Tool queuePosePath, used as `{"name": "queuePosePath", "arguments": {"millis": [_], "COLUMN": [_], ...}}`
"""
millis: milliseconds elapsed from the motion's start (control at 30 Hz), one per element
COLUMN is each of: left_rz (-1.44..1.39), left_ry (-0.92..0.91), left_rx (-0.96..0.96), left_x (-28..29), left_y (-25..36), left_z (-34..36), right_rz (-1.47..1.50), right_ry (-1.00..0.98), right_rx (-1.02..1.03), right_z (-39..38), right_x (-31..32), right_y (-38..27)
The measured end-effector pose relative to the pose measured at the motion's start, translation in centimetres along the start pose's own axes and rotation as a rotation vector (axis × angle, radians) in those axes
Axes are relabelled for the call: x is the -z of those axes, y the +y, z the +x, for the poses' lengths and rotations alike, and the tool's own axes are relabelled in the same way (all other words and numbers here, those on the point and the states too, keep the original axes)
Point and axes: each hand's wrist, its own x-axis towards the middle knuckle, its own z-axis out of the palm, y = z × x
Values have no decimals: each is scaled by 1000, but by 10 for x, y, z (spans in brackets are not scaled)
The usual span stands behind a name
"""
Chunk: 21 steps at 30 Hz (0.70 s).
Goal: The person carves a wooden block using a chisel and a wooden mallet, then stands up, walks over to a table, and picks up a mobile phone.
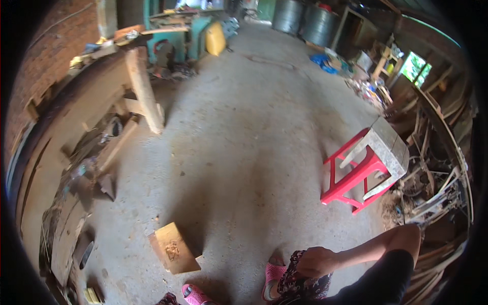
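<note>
My right hand [317, 263] rests at the knee of my dark flower-patterned trousers [300, 288], its fingers curled into the cloth of the trouser leg. The bare forearm comes in from the right, below a dark sleeve [384, 279]. My left hand does not show. Pink sandals [274, 274] are on my feet. On the concrete floor ahead of my feet lies a small wooden piece like a low stool or block [175, 249], with a patch of crumbs or shavings on its yellowish top.
A red plastic stool [356, 178] stands to the right, a worn whitish stool [386, 147] against it. A long wooden workbench [51, 147] with a thick leg runs along the left. Scrap wood [432, 188] crowds the right side. Metal drums [305, 23] and a yellow jerrycan [215, 38] stand farther off.
</note>
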Motion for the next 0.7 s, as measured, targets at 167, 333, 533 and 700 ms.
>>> {"name": "queuePosePath", "arguments": {"millis": [167, 333, 533, 700], "left_rz": [-58, -147, -217, -226], "left_ry": [-16, -96, -302, -507], "left_rx": [-74, -150, -131, -74], "left_x": [-31, -72, -106, -115], "left_y": [-16, 19, 83, 133], "left_z": [119, 213, 251, 246], "right_rz": [217, 321, 309, 324], "right_ry": [-8, 31, 124, 171], "right_rx": [-164, -272, -390, -602], "right_z": [27, 42, 34, 20], "right_x": [3, 2, -4, -7], "right_y": [35, 45, 22, -4]}}
